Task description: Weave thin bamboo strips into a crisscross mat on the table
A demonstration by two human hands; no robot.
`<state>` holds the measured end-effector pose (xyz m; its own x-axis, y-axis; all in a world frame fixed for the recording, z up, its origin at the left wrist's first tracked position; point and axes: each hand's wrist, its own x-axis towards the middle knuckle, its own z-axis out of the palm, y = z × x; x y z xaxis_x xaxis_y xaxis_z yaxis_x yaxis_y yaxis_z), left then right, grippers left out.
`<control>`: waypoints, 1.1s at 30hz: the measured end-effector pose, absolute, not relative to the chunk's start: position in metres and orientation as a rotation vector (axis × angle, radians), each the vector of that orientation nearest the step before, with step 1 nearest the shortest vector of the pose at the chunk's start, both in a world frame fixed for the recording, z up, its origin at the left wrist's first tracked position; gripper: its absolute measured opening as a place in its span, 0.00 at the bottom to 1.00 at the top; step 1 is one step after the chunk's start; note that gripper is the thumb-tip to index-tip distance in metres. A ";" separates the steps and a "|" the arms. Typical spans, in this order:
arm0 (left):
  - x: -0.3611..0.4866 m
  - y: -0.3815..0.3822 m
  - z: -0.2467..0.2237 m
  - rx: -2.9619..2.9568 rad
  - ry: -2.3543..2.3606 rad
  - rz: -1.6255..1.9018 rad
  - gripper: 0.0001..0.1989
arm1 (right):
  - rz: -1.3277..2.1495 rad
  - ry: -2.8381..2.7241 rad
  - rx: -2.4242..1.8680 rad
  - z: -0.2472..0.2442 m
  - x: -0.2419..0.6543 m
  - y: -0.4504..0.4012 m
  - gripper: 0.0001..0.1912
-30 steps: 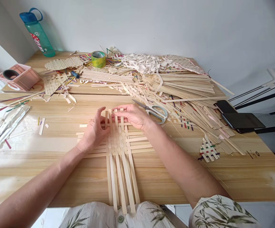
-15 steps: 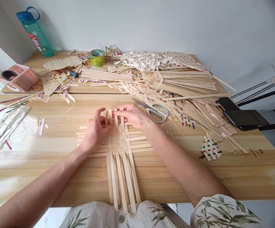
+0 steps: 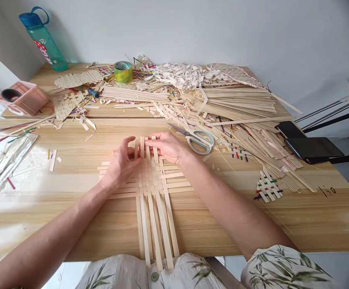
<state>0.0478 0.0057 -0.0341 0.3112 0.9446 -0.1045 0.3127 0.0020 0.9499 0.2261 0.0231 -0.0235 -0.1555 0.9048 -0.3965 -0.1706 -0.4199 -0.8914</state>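
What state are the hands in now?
Left hand: partly curled at pale, flat, woven wooden strips; grip unclear.
Right hand: extended at their far ends; grip unclear.

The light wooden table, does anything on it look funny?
Yes: the nearer flat black phone seems to hang over the right side of the table, and loose pale strips lie jumbled across the back. The pale woven mat looks fine.

A pink basket (image 3: pixel 37 101) holds perhaps a tape roll (image 3: pixel 11 94).

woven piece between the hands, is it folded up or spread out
Spread out: the woven piece lies across the table, its loose strips running past the near edge and out to both sides.
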 end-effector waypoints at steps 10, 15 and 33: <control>0.047 0.005 -0.031 1.540 1.161 0.726 0.33 | 1.651 -0.922 -1.292 -0.026 0.225 0.022 0.08; 0.047 0.004 -0.030 1.533 1.152 0.697 0.28 | 1.654 -0.927 -1.286 -0.028 0.225 0.022 0.08; 0.046 0.000 -0.023 1.693 1.270 0.755 0.32 | 1.656 -0.954 -1.273 -0.024 0.224 0.020 0.10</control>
<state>0.0456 -0.0003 -0.0230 0.2969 0.9545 -0.0293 0.4308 -0.1065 0.8962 0.2239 0.0203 -0.0241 -0.1524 0.9228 -0.3539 -0.1565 -0.3761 -0.9132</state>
